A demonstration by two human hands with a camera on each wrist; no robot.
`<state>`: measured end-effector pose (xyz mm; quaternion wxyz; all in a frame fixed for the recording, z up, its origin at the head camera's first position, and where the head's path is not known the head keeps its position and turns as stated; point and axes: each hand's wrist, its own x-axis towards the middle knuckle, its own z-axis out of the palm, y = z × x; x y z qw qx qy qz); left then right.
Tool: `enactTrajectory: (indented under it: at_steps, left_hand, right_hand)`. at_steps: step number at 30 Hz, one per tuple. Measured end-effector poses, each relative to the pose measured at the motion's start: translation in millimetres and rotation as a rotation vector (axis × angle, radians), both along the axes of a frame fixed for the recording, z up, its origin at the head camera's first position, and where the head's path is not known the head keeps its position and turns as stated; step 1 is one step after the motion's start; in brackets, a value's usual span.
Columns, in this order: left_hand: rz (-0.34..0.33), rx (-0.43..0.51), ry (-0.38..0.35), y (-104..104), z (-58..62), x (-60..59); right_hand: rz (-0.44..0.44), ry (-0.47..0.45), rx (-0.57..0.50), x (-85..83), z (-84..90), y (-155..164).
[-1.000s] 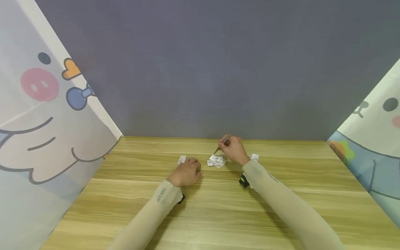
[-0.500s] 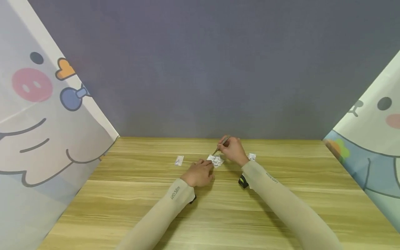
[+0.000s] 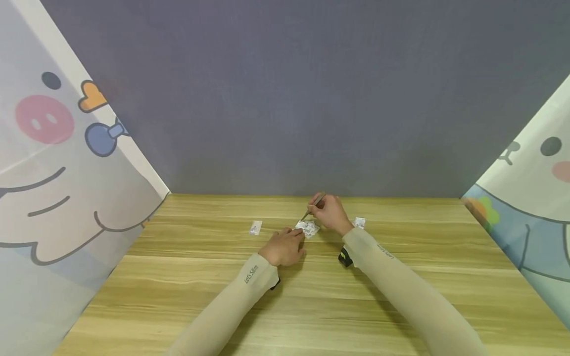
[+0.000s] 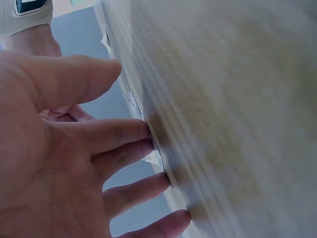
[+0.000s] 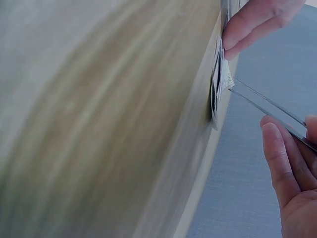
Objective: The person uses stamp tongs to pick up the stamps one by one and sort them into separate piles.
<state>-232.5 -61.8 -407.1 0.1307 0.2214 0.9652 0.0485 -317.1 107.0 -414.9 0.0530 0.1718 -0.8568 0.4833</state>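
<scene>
A small pile of white printed paper slips (image 3: 308, 228) lies at the middle of the table. Just left of and in front of it rests my left hand (image 3: 282, 247), its fingertips touching the pile's near left edge. The left wrist view shows the fingers fairly straight, tips down on the surface. My right hand (image 3: 328, 213) pinches a pair of metal tweezers (image 3: 313, 206) behind and right of the pile. In the right wrist view the tweezers' tips are slightly apart, at the edge of the pile (image 5: 221, 82); whether they grip a slip I cannot tell.
One flat slip (image 3: 256, 227) lies to the left of the pile. Another small white slip (image 3: 359, 223) sits to the right, beside the right wrist. The wooden table (image 3: 311, 306) meets a grey panel (image 3: 285, 99) at its back edge. Cartoon-printed sheets flank both sides.
My left hand has moved right, from beside the left slip to the pile, so that slip shows fully. The right hand with the tweezers has hardly moved.
</scene>
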Motion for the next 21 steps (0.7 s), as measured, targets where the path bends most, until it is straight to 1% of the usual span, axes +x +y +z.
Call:
enactTrajectory:
  at_steps: [9, 15, 21]
  left_hand:
    - [-0.003, -0.012, -0.008, 1.6, 1.9, -0.5]
    - [-0.001, -0.013, -0.012, 1.7, 2.8, 0.0]
    - [0.001, -0.017, -0.018, 1.1, 0.8, -0.7]
  right_hand:
    - [0.018, 0.004, 0.007, 2.1, 3.1, -2.2]
    - [0.045, 0.030, -0.001, 3.9, 5.2, -2.9]
    - [0.024, 0.035, 0.006, 6.6, 6.3, -2.6]
